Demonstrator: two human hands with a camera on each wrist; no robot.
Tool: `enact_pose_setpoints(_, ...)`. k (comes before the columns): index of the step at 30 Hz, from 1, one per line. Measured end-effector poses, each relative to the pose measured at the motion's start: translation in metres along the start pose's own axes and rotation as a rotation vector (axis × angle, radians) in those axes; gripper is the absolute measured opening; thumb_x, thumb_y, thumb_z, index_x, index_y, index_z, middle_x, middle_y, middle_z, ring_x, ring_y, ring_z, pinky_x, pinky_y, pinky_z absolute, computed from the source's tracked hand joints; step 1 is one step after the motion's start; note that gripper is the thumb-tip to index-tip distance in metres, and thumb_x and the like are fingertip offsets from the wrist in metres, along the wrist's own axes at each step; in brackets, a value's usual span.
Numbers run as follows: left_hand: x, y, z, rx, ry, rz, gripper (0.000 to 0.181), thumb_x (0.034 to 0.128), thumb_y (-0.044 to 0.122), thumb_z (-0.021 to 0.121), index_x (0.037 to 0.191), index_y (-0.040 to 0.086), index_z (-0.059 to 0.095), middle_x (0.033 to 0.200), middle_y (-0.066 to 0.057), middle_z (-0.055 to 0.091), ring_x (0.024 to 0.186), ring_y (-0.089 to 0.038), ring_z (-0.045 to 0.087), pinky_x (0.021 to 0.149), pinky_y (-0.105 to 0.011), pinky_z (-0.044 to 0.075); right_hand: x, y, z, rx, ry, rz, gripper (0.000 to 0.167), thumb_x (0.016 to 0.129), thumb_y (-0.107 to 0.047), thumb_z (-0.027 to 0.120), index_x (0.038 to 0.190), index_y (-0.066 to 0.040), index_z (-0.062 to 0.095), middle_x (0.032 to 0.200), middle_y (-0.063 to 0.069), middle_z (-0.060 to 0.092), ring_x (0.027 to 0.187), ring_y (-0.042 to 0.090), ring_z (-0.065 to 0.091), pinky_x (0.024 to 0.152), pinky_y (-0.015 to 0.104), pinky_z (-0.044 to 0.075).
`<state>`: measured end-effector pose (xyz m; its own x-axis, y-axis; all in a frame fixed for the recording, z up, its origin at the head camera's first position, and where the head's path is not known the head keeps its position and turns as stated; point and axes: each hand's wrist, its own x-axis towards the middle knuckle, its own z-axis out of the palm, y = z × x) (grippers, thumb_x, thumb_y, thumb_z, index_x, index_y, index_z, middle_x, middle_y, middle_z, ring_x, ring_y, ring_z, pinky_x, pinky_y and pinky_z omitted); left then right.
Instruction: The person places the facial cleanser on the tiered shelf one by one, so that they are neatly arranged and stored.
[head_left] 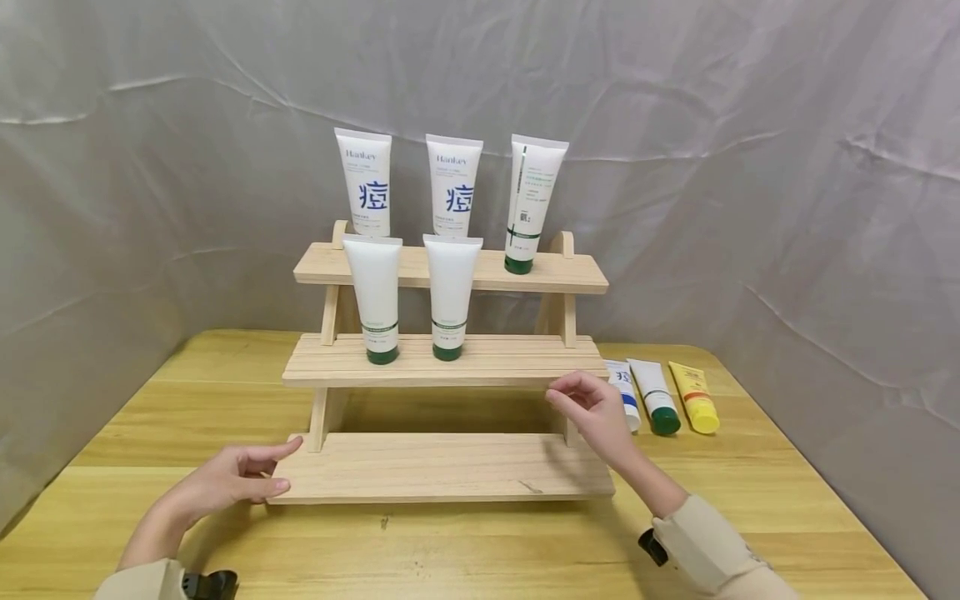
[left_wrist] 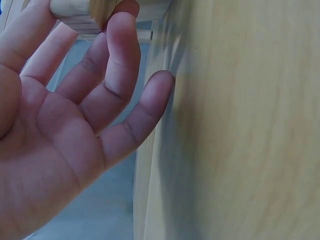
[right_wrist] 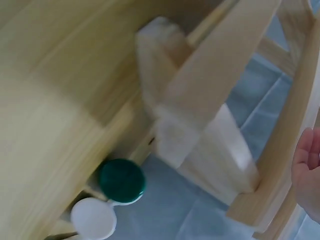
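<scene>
A three-tier wooden stand bears three white tubes along its top shelf; one of them has a green cap. Two white tubes with green caps stand at the left and centre of the middle shelf. My left hand grips the left end of the bottom shelf; in the left wrist view its fingers are bent at a wooden corner. Near the middle shelf's right end is my right hand, loosely curled and holding nothing; the right wrist view shows part of this hand beside a board.
Three tubes lie on the table right of the stand: a blue-capped one, a green-capped one and a yellow one. In the right wrist view a green cap shows. Grey cloth hangs behind and at the sides.
</scene>
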<state>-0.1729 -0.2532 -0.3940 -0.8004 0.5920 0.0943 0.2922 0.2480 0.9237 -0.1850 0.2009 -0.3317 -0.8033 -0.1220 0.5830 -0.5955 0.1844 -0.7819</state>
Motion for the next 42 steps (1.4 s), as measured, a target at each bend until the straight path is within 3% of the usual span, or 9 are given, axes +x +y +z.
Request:
enact_pose_setpoints(6,-0.001,-0.001,0.0,0.009,-0.001,-0.005,0.05,0.0876,0.004,0.055,0.126,0.034,0.045,0.098,-0.022,0.059,0.079,-0.005,0.055,0.061,-0.024,0.045,-0.009,0.005,-0.011,-0.026,-0.014,0.004,0.003,0.078,0.011,0.06,0.08,0.009,0.059,0.073,0.005,0.061,0.064,0.008,0.056,0.052,0.018,0.043)
enact_pose_setpoints(9,-0.001,-0.001,0.0,0.008,0.0,-0.007,0.051,0.0877,0.003,0.055,0.125,0.036,0.044,0.098,-0.02,0.06,0.079,-0.005,0.055,0.061,-0.024,0.045,-0.013,0.009,-0.017,-0.017,-0.025,-0.008,0.006,0.077,0.016,0.058,0.079,0.01,0.058,0.069,0.012,0.06,0.062,0.009,0.056,0.052,0.02,0.046)
enact_pose_setpoints(13,-0.001,0.001,0.0,0.011,0.005,-0.011,0.05,0.0876,0.003,0.055,0.129,0.028,0.043,0.098,-0.017,0.061,0.078,-0.005,0.055,0.062,-0.024,0.045,-0.018,0.015,-0.025,-0.026,-0.036,-0.019,0.009,0.075,0.02,0.057,0.078,0.011,0.058,0.07,0.018,0.059,0.062,0.009,0.058,0.054,0.023,0.048)
enact_pose_setpoints(16,0.0,0.001,0.0,0.007,0.006,-0.002,0.049,0.0876,0.002,0.055,0.131,0.022,0.043,0.099,-0.016,0.061,0.078,-0.005,0.055,0.062,-0.024,0.046,-0.021,0.018,-0.032,-0.041,-0.048,-0.027,0.009,0.076,0.019,0.058,0.079,0.01,0.059,0.072,0.014,0.061,0.065,0.01,0.059,0.057,0.022,0.048)
enact_pose_setpoints(22,0.0,0.0,0.0,-0.002,0.008,0.01,0.053,0.0874,0.001,0.054,0.122,0.041,0.045,0.099,-0.014,0.062,0.077,-0.005,0.055,0.061,-0.024,0.045,-0.03,0.022,-0.046,-0.12,-0.05,-0.009,0.008,0.077,0.014,0.059,0.08,0.007,0.06,0.074,0.007,0.062,0.066,0.008,0.058,0.058,0.018,0.047)
enact_pose_setpoints(28,-0.001,0.001,0.0,0.001,0.009,0.003,0.054,0.0873,0.002,0.055,0.12,0.044,0.045,0.099,-0.02,0.06,0.077,-0.006,0.055,0.062,-0.025,0.046,-0.037,0.028,-0.061,-0.15,-0.048,0.015,0.008,0.078,0.014,0.058,0.081,0.007,0.06,0.072,0.011,0.061,0.061,0.01,0.058,0.054,0.022,0.048)
enact_pose_setpoints(34,-0.001,0.001,0.0,0.006,0.008,0.016,0.056,0.0872,0.001,0.054,0.12,0.046,0.045,0.096,-0.004,0.062,0.074,-0.005,0.054,0.061,-0.024,0.045,-0.037,0.034,-0.077,-0.06,-0.035,0.088,0.004,0.08,0.015,0.055,0.083,0.016,0.055,0.073,0.01,0.062,0.065,0.008,0.059,0.055,0.024,0.049)
enact_pose_setpoints(39,-0.002,0.0,0.001,0.0,0.01,0.019,0.054,0.0872,0.001,0.054,0.122,0.041,0.046,0.096,0.004,0.062,0.072,-0.005,0.053,0.059,-0.024,0.044,-0.04,0.037,-0.095,-0.102,0.001,0.147,0.007,0.082,0.012,0.055,0.085,0.018,0.054,0.075,0.001,0.063,0.063,0.008,0.059,0.055,0.023,0.049)
enact_pose_setpoints(42,-0.002,0.0,0.001,0.001,0.014,0.006,0.05,0.0873,0.003,0.055,0.128,0.03,0.045,0.092,0.002,0.062,0.07,-0.004,0.052,0.059,-0.024,0.044,-0.042,0.04,-0.105,-0.129,0.02,0.165,0.009,0.082,0.012,0.055,0.087,0.019,0.053,0.074,0.002,0.063,0.063,0.008,0.059,0.055,0.022,0.049)
